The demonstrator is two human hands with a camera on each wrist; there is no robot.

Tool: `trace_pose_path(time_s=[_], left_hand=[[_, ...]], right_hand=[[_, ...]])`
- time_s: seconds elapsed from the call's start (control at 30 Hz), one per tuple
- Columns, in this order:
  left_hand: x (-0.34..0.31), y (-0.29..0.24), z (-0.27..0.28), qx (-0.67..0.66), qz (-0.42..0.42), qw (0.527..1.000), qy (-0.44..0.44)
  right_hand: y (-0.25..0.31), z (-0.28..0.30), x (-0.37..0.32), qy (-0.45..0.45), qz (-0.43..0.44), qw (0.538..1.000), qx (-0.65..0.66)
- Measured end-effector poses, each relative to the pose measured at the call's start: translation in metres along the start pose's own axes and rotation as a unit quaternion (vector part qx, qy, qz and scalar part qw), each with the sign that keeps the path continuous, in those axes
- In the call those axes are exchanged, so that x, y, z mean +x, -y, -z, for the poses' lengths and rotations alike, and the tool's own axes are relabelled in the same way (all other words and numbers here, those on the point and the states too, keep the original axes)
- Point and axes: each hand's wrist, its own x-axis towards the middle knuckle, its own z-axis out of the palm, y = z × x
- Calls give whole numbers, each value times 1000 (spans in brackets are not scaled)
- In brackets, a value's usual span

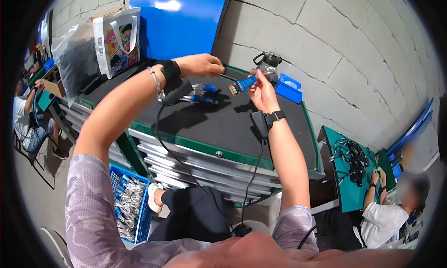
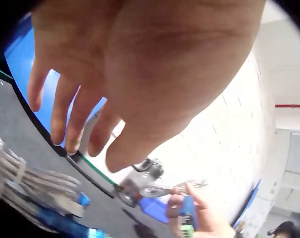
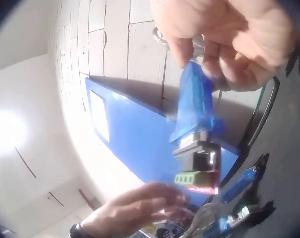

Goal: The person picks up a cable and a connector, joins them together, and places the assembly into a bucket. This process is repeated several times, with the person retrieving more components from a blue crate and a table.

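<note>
Right hand: the right hand [image 1: 261, 93] is raised above the worktop [image 1: 223, 123], thumb and fingertips pinching the upper end of a blue adapter [image 1: 241, 85].
Blue adapter: held in the air, clear of the worktop, its green terminal end [image 3: 197, 177] pointing towards the other hand.
Left hand: the left hand [image 1: 201, 64] has its fingers curled round a thin dark tool [image 1: 227, 77], whose tip is just beside the adapter's green end; whether they touch cannot be told.
Below the hands: bagged cables [image 1: 200, 93] with blue plugs lie on the dark worktop.
Back edge: a clear bottle [image 1: 269, 63] and a small blue box [image 1: 288, 87] stand near the block wall.
Far left: a printed tote bag [image 1: 118, 40] leans by a blue panel [image 1: 179, 21].
Floor: a blue crate [image 1: 130, 207] holds more bagged cables.
</note>
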Motion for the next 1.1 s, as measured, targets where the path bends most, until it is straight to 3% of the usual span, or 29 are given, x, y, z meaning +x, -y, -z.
trace_pose_path(time_s=[0.1, 0.17, 0.2, 0.3, 0.4, 0.7, 0.83, 0.9, 0.93, 1.03, 1.1], left_hand=[[29, 1, -35, -161, -36, 986, 20], [41, 0, -49, -196, -49, 978, 44], [50, 15, -75, -283, -75, 956, 2], [61, 20, -101, -440, -23, 897, -6], [59, 24, -97, -397, -48, 916, 23], [55, 32, -96, -285, -99, 950, -83], [56, 37, -94, -239, -104, 953, -152], [55, 38, -93, -58, -185, 940, -282], [51, 35, -88, 18, -173, 935, -309], [44, 28, -84, 7, -169, 926, -337], [43, 29, -84, -9, -181, 924, -336]], right_hand=[[-13, 19, 8, -3, 26, 998, 54], [-10, 25, 10, 2, 37, 998, 49], [-11, 25, 7, 1, 39, 998, 51], [4, 24, -5, -15, 67, 997, 19], [21, 5, -17, 77, 65, 992, 77], [13, 19, -14, 27, 5, 995, 93], [19, 17, -17, 67, 19, 997, 21], [22, 20, -17, 61, 23, 995, -72], [24, 22, -18, 64, 5, 993, -103], [15, 27, -15, 66, 27, 975, -212], [11, 28, -14, 82, 30, 974, -207]])
